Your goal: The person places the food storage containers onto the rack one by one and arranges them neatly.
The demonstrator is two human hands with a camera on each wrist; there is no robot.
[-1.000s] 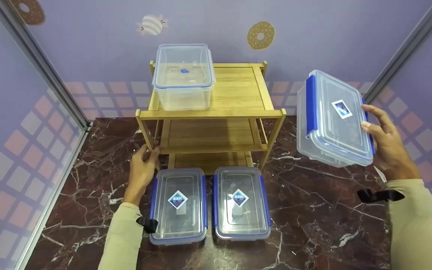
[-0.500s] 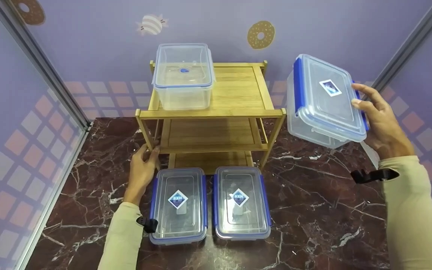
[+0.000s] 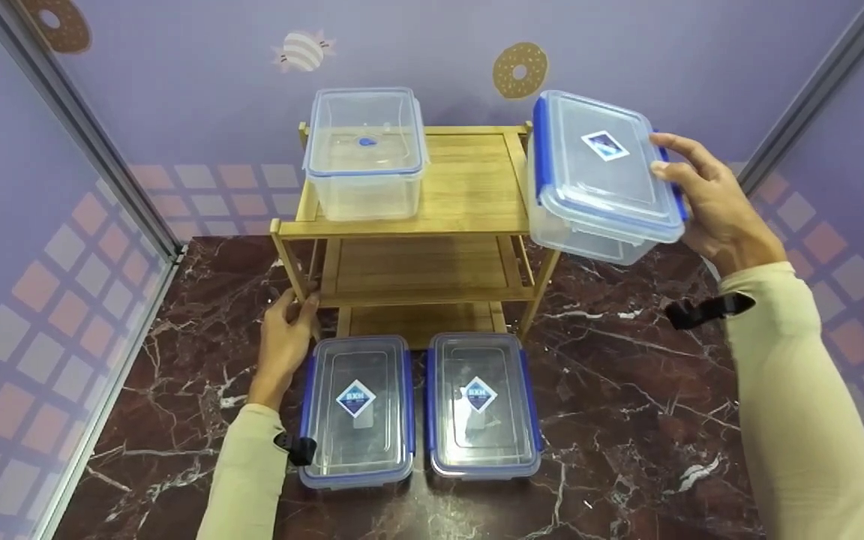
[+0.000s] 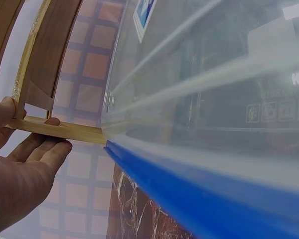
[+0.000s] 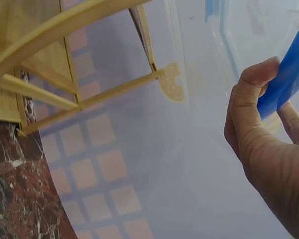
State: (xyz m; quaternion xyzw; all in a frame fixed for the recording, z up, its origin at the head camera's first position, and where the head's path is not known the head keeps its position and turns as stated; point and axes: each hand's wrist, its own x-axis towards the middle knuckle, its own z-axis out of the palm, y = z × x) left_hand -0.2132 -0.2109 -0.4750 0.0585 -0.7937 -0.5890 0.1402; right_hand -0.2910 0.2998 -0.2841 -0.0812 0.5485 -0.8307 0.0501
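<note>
Right hand [image 3: 709,202] grips a lidded container [image 3: 601,176] tilted in the air beside the wooden rack [image 3: 469,195]; left hand [image 3: 286,341] clasps the rack's front leg, fingers curled around it.

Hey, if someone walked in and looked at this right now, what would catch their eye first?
Probably the clear lidded container with blue clips that the right hand holds tilted in the air by the top right corner of the bamboo shelf. Next, the taller clear tub on the shelf's top left, and two matching containers side by side on the marble tabletop, while the left hand grips the shelf's front left leg.
</note>
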